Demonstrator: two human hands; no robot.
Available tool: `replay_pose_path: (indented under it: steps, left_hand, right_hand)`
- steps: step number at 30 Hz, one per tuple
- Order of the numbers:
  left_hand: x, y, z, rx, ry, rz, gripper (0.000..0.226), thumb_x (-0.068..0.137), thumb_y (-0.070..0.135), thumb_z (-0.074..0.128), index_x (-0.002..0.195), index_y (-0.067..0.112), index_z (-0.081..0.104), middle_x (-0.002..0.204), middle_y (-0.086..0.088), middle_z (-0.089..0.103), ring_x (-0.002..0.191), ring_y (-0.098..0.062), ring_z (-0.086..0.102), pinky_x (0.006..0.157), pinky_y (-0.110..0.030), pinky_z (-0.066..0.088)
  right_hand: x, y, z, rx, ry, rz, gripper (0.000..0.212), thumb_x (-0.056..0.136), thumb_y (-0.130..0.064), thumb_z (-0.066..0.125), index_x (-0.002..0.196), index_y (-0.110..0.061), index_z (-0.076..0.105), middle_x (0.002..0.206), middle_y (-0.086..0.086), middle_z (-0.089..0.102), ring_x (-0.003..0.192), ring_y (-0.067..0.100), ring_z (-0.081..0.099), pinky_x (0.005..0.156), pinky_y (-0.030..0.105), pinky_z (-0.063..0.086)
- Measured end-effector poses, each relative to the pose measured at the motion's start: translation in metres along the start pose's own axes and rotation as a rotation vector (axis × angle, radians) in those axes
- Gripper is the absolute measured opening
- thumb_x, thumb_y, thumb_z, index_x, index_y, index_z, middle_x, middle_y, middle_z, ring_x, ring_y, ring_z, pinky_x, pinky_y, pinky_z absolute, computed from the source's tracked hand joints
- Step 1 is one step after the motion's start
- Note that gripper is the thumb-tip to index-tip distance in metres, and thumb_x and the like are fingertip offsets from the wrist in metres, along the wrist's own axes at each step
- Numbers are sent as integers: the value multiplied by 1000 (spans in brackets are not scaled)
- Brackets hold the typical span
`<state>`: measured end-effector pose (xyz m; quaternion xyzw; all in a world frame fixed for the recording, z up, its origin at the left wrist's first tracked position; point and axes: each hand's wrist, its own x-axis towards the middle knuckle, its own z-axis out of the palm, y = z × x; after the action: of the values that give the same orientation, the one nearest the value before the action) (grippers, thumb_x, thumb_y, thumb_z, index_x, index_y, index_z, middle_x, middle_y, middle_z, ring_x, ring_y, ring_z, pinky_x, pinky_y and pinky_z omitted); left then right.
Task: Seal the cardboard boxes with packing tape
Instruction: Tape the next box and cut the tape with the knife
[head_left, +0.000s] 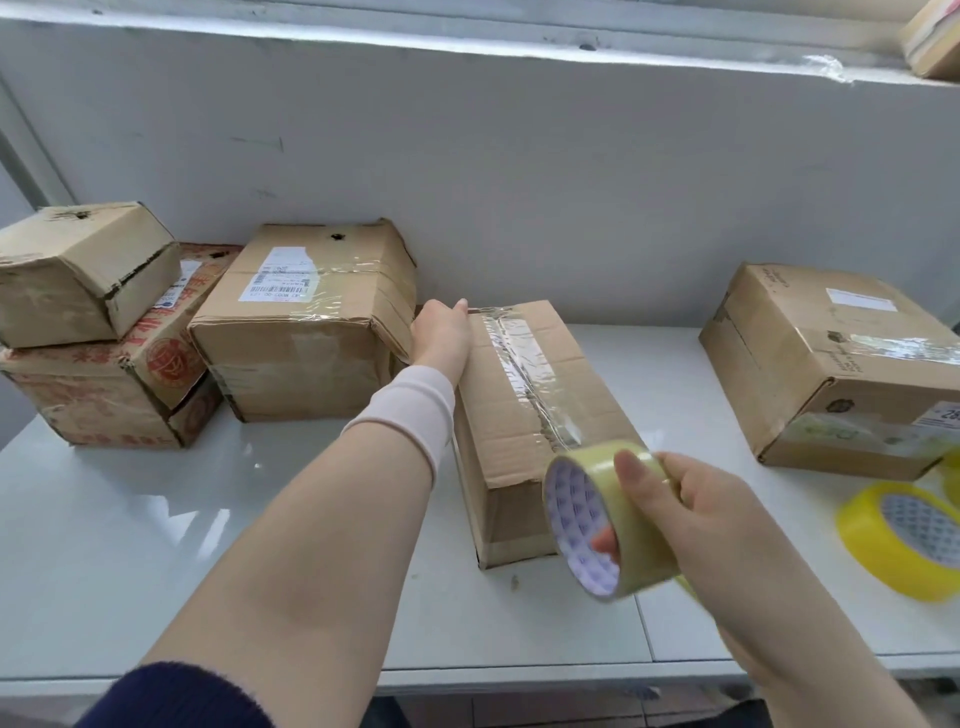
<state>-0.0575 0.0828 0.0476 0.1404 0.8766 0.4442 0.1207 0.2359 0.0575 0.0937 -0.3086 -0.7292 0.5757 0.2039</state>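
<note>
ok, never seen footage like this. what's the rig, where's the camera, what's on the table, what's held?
No machine: a person works bare-handed; the one picture comes from a head-worn camera looking down. The left hand rests at the far end of a long brown cardboard box on the white table. The right hand grips a pale yellow roll of packing tape by its near end; a clear tape strip runs along the top seam. Other brown boxes stand left and right; a second yellow tape roll lies far right.

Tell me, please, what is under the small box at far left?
The small box sits on a larger red-printed box, which stands on the table. Its covered top is hidden.
</note>
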Motion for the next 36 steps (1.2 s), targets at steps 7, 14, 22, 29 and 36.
replay_pose_path:
  steps: [7,14,22,29,36]
  left_hand:
    - [-6,1,-3,156,84,65,42,99,36,41,122,3,55,128,-16,56,121,-33,48,97,-36,35]
    - [-94,-2,-5,600,-231,836,61,96,53,34,145,17,33,158,-10,14,147,-24,-1,116,-38,5]
    - [-120,-10,-5,804,-387,809,81,88,69,24,152,23,2,160,-4,-7,146,-16,-9,116,-34,-6]
    - [-122,-11,-7,663,-341,820,73,91,62,35,150,21,22,159,-2,11,147,-14,3,118,-32,4]
    - [-160,-84,-24,1,-58,1068,59,84,54,56,111,1,62,135,-14,47,137,-33,31,116,-36,22]
  right_hand:
    - [-8,51,25,15,80,89,27,88,-37,53,82,-11,58,56,2,69,49,7,65,42,15,46]
    - [-4,69,36,56,110,-12,40,75,-57,48,84,-19,56,64,-1,69,57,10,68,52,28,55]
    - [-25,101,30,67,48,-146,32,78,-50,53,92,-22,58,79,-11,72,71,8,70,63,13,50]
    - [-36,121,42,41,189,148,48,85,-50,51,58,-14,36,48,-8,38,47,8,50,47,18,32]
    - [-43,124,41,-18,150,105,40,94,-32,51,61,-12,39,36,-12,48,36,-6,46,39,4,32]
